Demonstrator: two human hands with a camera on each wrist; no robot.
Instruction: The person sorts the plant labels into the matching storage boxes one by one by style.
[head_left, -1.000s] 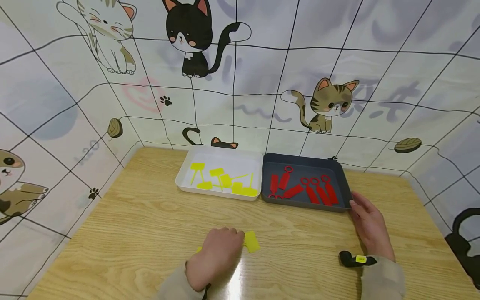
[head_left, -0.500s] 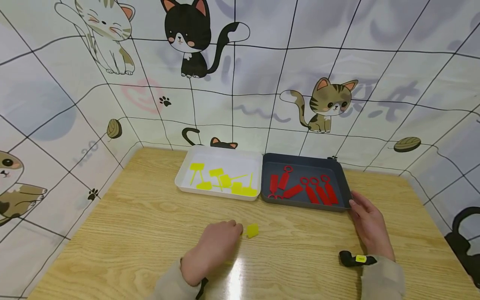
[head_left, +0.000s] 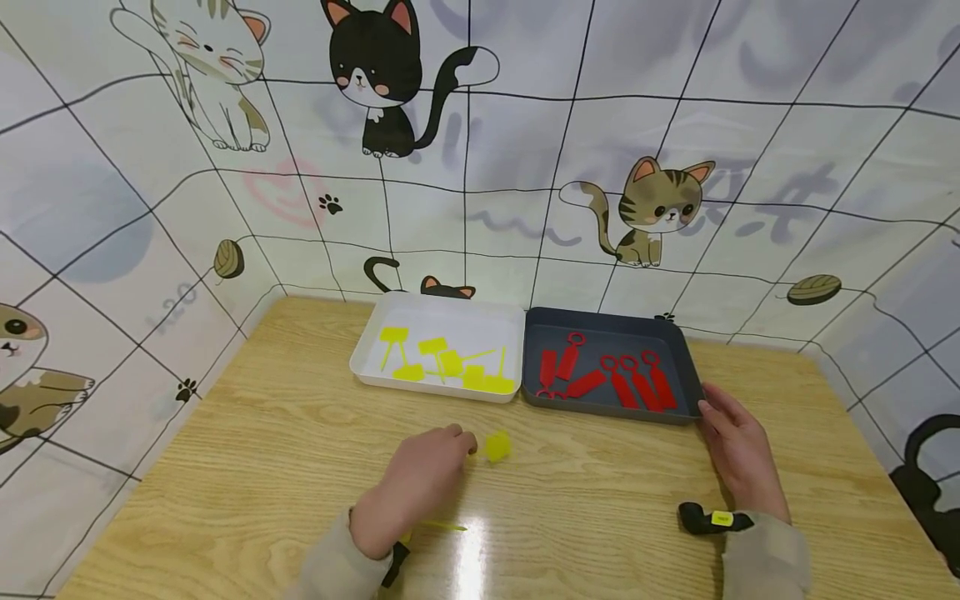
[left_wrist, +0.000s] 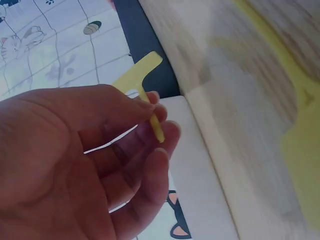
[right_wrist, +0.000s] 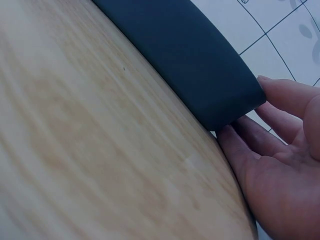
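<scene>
My left hand (head_left: 423, 471) pinches the thin stem of a yellow T-shaped plant label (head_left: 497, 447) between thumb and fingers, raised over the table in front of the white tray (head_left: 435, 388). In the left wrist view the label's stem (left_wrist: 156, 125) pokes out past the fingertips. Another yellow label (left_wrist: 305, 145) lies on the table beneath that hand, mostly hidden by the forearm in the head view. My right hand (head_left: 741, 454) holds the near right corner of the dark grey tray (right_wrist: 185, 55), with thumb by the rim and fingers lower on the corner.
Several yellow labels (head_left: 450, 362) lie in the white tray. Several red tags with ring ends (head_left: 588, 383) lie in the dark grey tray, which stands directly beside it. A cat-print wall sheet (head_left: 517, 200) rises behind both trays and along the sides of the wooden table (head_left: 600, 517).
My left hand has lifted the yellow label and carried it forward, toward the trays, leaving the other label uncovered below the wrist. The right hand stays at the tray corner.
</scene>
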